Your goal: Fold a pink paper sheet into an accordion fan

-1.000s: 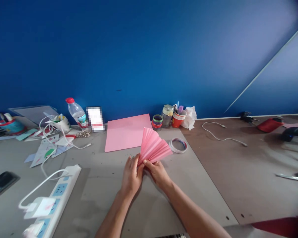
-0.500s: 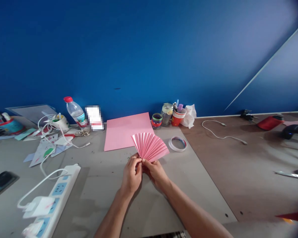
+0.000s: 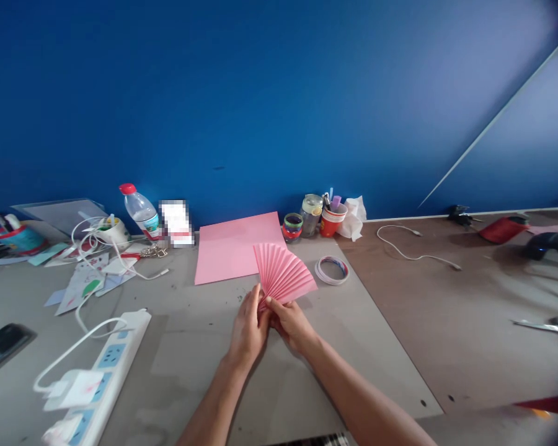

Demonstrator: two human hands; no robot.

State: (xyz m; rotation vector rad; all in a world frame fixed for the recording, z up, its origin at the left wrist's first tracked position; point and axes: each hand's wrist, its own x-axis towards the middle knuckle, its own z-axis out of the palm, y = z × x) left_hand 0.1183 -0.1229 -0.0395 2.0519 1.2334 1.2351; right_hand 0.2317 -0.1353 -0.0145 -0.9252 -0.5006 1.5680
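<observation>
A pleated pink paper fan (image 3: 286, 272) is spread over the grey table, its folds meeting at a narrow base. My right hand (image 3: 292, 323) pinches that base, thumb on top and the other fingers underneath. At the base's left side, my left hand (image 3: 248, 325) holds on with its fingers fairly straight and the thumb close against the paper. The fingertips behind the fan are hidden. Flat pink paper (image 3: 230, 248) lies behind the fan, partly covered by it. To the fan's right rests a roll of white tape (image 3: 319, 276).
A power strip (image 3: 116, 378) with plugs and a phone (image 3: 2, 347) lie at left. Along the wall stand a plastic bottle (image 3: 139, 210), a glass jar (image 3: 311, 217) and a red paper cup (image 3: 332, 222) of pens. Scissors (image 3: 546, 326) and a white cable (image 3: 400, 248) lie at right.
The fan's left edge has swung up and to the right, so it is less widely spread. My left fingers have straightened from a tighter curl; my right hand stays at the base.
</observation>
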